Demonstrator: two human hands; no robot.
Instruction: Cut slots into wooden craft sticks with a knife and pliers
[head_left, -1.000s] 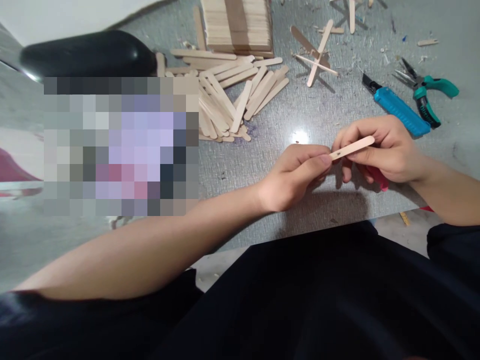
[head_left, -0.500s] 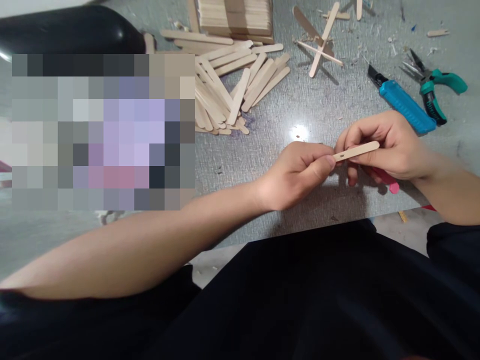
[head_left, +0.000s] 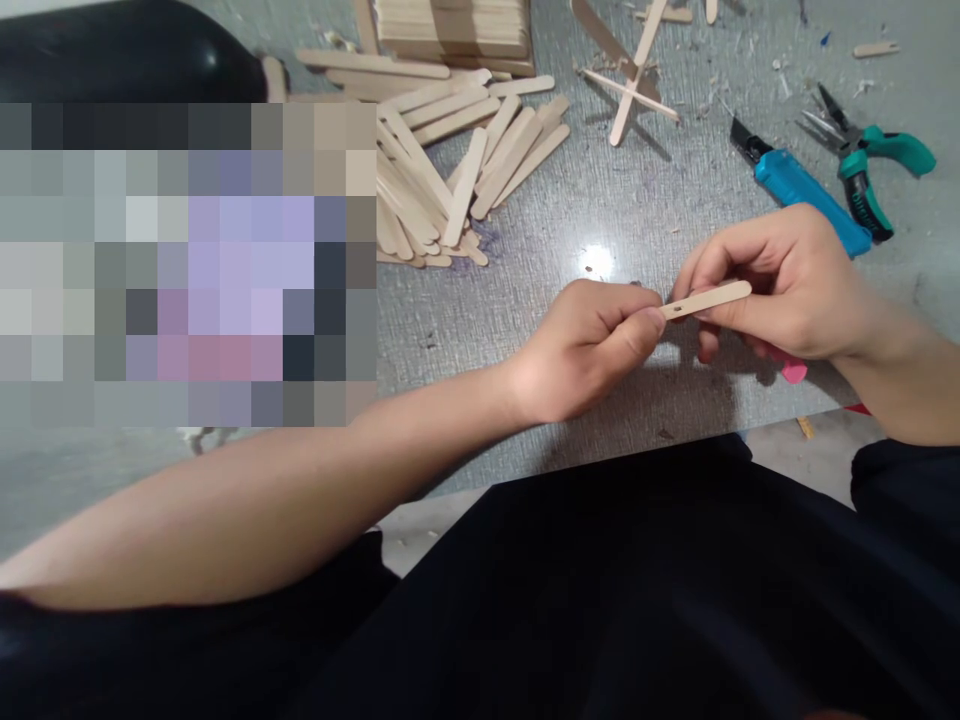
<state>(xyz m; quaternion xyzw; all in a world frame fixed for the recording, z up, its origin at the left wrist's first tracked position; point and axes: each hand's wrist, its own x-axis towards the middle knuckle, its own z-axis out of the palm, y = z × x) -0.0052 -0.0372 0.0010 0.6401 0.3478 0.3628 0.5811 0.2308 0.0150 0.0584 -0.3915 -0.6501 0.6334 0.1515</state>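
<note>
Pinching a wooden stick (head_left: 705, 299) between them, both hands are held just above the near edge of the counter (head_left: 600, 215). The left hand (head_left: 592, 350) is curled, thumb and forefinger clamped on the stick's left end. The right hand (head_left: 787, 285) grips the stick's right half, fingers folded over it and thumb along its near side. The stick lies nearly level, its long axis running left to right across the view. Its right end is tilted slightly up and away, and its flat face is turned upward. A small dark mark shows near the left end, just beside the left thumb. A pink thing (head_left: 793, 372) pokes out under the right hand; I cannot tell whether the hand holds it.

The counter is grey, finely textured and littered with wood shavings, with a bright glare spot beyond the hands. Farther back lie a heap of loose sticks (head_left: 450, 170), a neat stack (head_left: 457, 30) and a few crossed sticks (head_left: 634, 80). A blue knife (head_left: 802, 190) and green-handled pliers (head_left: 862, 165) lie well apart from the stick, beyond the right hand. A black rounded object (head_left: 127, 50) sits far left. Dark clothing fills the foreground.
</note>
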